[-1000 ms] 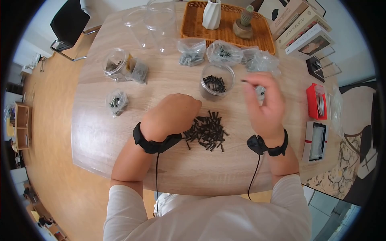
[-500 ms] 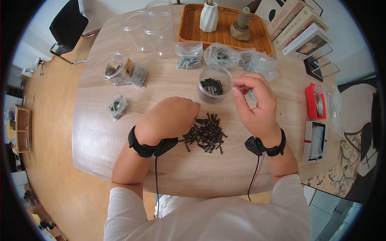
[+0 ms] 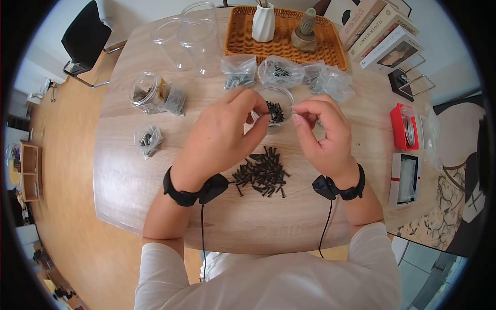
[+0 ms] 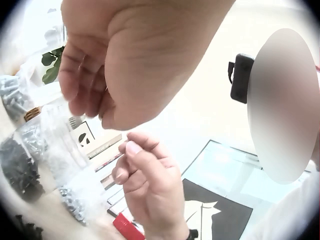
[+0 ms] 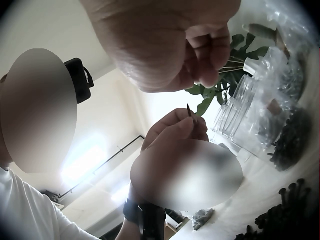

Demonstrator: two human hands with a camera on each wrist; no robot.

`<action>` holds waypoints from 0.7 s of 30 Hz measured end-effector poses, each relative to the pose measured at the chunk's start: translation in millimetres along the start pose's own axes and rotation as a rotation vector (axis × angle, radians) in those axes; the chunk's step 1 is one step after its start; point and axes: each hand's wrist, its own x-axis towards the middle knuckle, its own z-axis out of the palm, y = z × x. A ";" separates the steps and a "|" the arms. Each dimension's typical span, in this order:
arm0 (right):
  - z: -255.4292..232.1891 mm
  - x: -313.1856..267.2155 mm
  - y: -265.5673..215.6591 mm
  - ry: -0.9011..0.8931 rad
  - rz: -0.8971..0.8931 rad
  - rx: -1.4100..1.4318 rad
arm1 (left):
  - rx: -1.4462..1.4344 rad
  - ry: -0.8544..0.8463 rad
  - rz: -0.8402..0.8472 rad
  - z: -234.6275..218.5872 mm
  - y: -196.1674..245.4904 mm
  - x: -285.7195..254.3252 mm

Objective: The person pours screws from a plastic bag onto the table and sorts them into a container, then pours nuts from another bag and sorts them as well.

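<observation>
In the head view my left hand point(image 3: 219, 129) hovers by the left rim of a clear plastic jar point(image 3: 291, 96). The right wrist view shows that hand pinching a black screw point(image 5: 188, 109), its pointed end sticking up past the fingertips. Black screws point(image 3: 276, 111) lie inside the jar. At the jar's right side is my right hand point(image 3: 328, 139), thumb and index finger bent toward each other; I cannot tell whether something small sits between them. A loose pile of black screws point(image 3: 264, 173) lies on the table in front of the jar.
Behind the jar lie bags of hardware point(image 3: 239, 71) and a wicker tray point(image 3: 243, 36). Tall clear containers point(image 3: 199, 44) stand back left. To the left are a jar of small parts point(image 3: 146, 93) and a small bag point(image 3: 149, 140). A red box point(image 3: 400, 126) sits right.
My left hand has risen from the screw pile to the jar's left rim. My right hand has shifted left to the jar's right side, and the screw seen in its fingertips earlier no longer shows.
</observation>
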 end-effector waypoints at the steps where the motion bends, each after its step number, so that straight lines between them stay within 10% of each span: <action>1: 0.2 -0.2 -0.1 0.000 0.000 0.000 | 0.072 0.074 0.005 4.6 -1.9 1.0; 10: -3.8 1.6 -8.5 -0.015 0.046 0.039 | 0.152 0.170 0.041 6.7 -7.4 0.8; 21: -9.7 -16.6 -17.7 -1.288 0.162 -0.381 | 0.140 -0.001 0.040 0.4 -10.0 -2.9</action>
